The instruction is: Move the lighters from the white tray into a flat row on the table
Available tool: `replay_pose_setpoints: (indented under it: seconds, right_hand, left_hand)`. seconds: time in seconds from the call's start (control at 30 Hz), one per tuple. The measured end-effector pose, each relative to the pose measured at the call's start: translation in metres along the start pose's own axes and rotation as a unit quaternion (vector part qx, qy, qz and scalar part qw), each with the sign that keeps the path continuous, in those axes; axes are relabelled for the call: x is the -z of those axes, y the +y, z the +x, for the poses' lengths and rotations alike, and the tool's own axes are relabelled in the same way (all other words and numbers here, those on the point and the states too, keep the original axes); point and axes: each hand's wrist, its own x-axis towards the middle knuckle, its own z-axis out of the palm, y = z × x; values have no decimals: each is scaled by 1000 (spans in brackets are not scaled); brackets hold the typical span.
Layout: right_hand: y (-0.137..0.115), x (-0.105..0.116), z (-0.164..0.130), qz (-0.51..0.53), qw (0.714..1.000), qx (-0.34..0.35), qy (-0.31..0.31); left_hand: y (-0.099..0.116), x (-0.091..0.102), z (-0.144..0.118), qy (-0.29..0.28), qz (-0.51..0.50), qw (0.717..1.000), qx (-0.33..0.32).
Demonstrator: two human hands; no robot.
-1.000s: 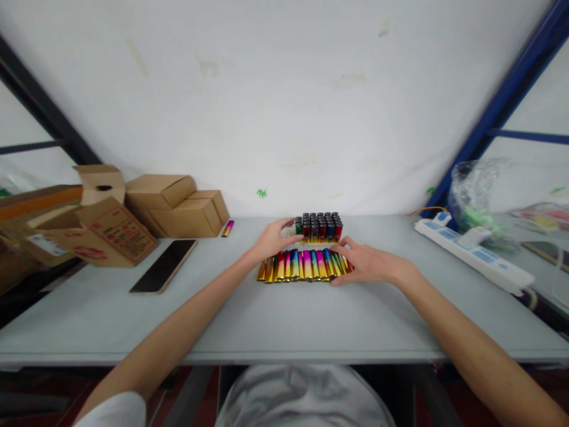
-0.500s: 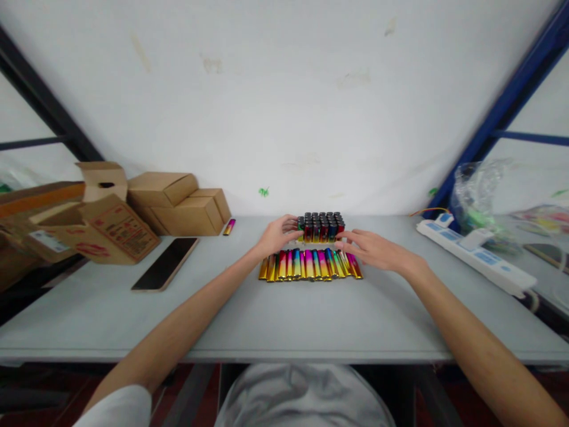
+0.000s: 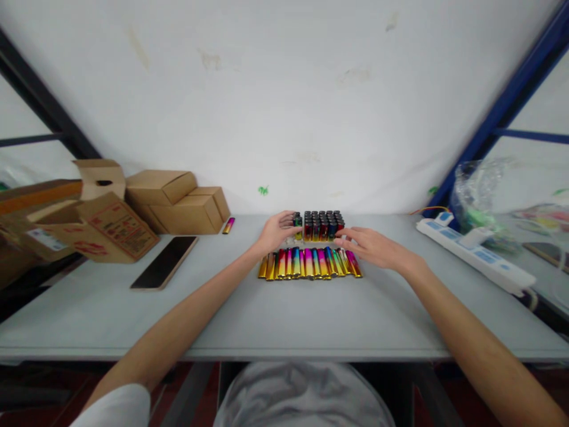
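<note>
Pale wall (image 3: 284,107) backs a grey desk (image 3: 284,320), and close to where they meet stands a small group of green and dark tubes (image 3: 299,223), just apart from, and to the left of, a larger block of black-topped tubes (image 3: 323,226). In both sets the tubes are upright, long axes vertical; the block itself runs wider from left to right. The small group is at the right of the left hand (image 3: 274,232), between thumb and curled fingers, so the left is clearly the nearer hand. Its thumb crosses in front; whether that grip is firm or merely touching, I cannot tell. At the block's other end, the right hand (image 3: 367,245) has its fingers loosely parted, tips by the near right corner, with nothing seen held. Nearer the desk's front edge, a row of shiny multicoloured tubes (image 3: 310,264) lies flat, long axes pointing roughly toward the wall. Farther left are a lone tube (image 3: 228,225), brown cardboard boxes (image 3: 186,210) and a phone (image 3: 164,263); far right, a white power strip (image 3: 475,255).
</note>
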Motion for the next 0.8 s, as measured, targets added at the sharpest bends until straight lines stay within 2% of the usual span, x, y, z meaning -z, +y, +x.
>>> replay_pose_setpoints:
  seconds: [0.07, 0.27, 0.63, 0.8]
  right_hand:
    - [1, 0, 0, -1, 1000, 0, 1]
    - [1, 0, 1, -3, 1000, 0, 1]
    - [-1, 1, 0, -2, 1000, 4, -8]
    - [-3, 2, 0, 3, 1000, 1, -3]
  left_hand:
    - [2, 2, 1, 14, 1, 1000, -7]
    - [11, 5, -4, -5, 26, 999, -25]
    - [6, 9, -6, 16, -3, 1000, -23]
    - [8, 11, -9, 31, 24, 998, -41]
